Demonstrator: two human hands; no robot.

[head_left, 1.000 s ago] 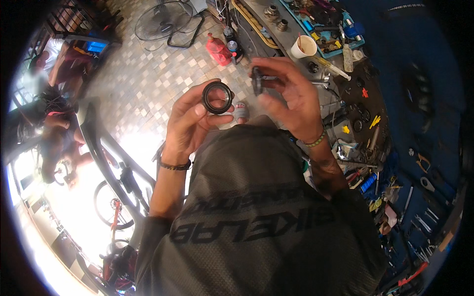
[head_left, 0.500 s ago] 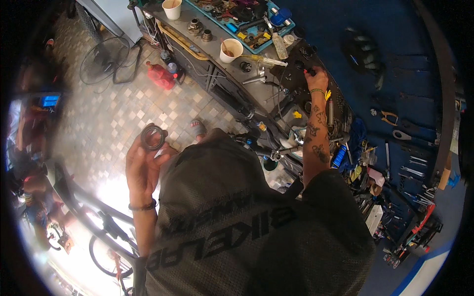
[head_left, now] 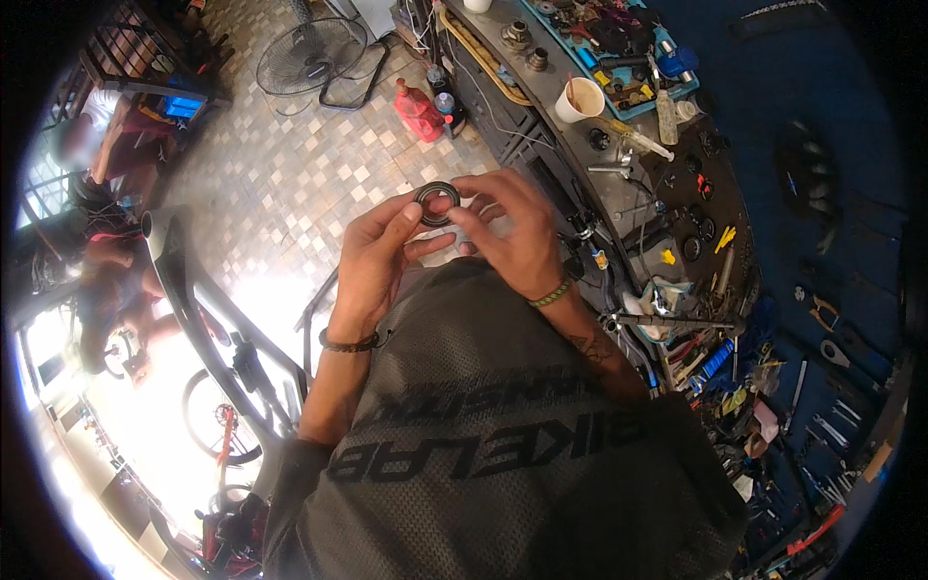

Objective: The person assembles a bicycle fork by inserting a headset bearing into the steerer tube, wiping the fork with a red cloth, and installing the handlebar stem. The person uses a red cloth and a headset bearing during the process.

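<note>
Ring, dark and open-centred [head_left: 438, 187], sits upright at the fingertips in front of the torso, above the tiled floor [head_left: 290, 164] and well apart from the workbench [head_left: 578, 150]. The left hand [head_left: 380, 237] pinches its left side between thumb and fingers; the right hand [head_left: 512, 234], fingers curled, seems to pinch its right edge. For good handling, let the left grip bear the ring, keep the right touch light, and leave the hole unblocked so the rim can be felt evenly.

The ring [head_left: 438, 186] looks black, perhaps dark grey; the jug [head_left: 418, 113] red; the tiles [head_left: 324, 150] patchworked tan and white.
</note>
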